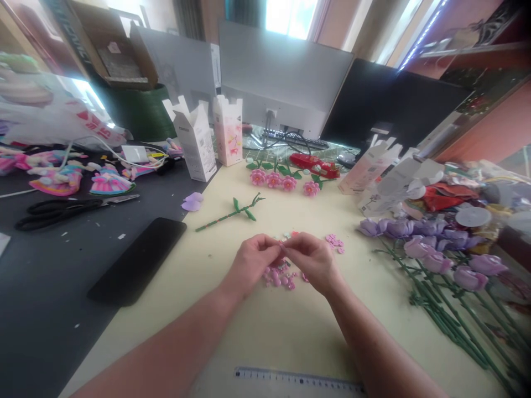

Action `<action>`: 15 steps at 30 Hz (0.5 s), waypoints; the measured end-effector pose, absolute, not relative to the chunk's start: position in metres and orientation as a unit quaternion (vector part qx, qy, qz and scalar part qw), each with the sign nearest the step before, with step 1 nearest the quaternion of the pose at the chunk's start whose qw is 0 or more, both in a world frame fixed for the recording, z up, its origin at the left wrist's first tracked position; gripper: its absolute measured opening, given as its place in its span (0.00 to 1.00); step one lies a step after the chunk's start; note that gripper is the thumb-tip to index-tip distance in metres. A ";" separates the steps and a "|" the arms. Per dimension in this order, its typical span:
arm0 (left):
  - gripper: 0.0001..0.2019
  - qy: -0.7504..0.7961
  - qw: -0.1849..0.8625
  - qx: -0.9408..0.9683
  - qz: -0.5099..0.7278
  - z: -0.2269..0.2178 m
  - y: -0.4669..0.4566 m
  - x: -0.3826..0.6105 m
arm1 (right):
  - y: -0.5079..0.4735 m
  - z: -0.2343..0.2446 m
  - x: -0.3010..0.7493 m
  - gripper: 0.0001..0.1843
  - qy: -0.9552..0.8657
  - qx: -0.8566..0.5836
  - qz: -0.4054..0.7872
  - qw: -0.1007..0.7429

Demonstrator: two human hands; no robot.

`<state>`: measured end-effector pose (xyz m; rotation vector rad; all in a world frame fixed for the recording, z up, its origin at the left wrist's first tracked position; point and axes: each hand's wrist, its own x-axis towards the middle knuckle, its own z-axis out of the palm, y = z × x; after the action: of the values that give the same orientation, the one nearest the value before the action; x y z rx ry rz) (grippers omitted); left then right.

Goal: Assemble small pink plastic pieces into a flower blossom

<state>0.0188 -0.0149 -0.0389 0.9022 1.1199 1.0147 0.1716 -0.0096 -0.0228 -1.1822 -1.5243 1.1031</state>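
Note:
My left hand (254, 258) and my right hand (314, 257) meet over the pale yellow tabletop, thumbs and forefingers pinched together at one spot. Whatever sits between the fingertips is too small and covered to make out. Below them lies a loose pile of small pink plastic pieces (282, 279), partly hidden by the hands. To the right of my right hand is a cluster of pink pieces (335, 243). A green stem with leaves (230, 214) lies beyond my left hand. Farther back, several finished pink flowers (274, 179) lie in a row.
A black phone (139, 260) and black scissors (62, 210) lie at left. White boxes (194, 143) stand at the back, with monitors (282, 72) behind. Purple roses (431, 249) with long green stems fill the right side. A clear ruler (296, 380) lies in front.

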 end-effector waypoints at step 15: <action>0.04 0.414 0.691 0.275 0.524 -0.037 0.000 0.004 | -0.086 0.055 0.225 0.08 -0.758 -0.293 0.348 0.468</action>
<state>0.0043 0.0004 -0.0372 0.6146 0.9261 1.1712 0.2251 -0.0862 0.0547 -0.7193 -1.8591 0.8527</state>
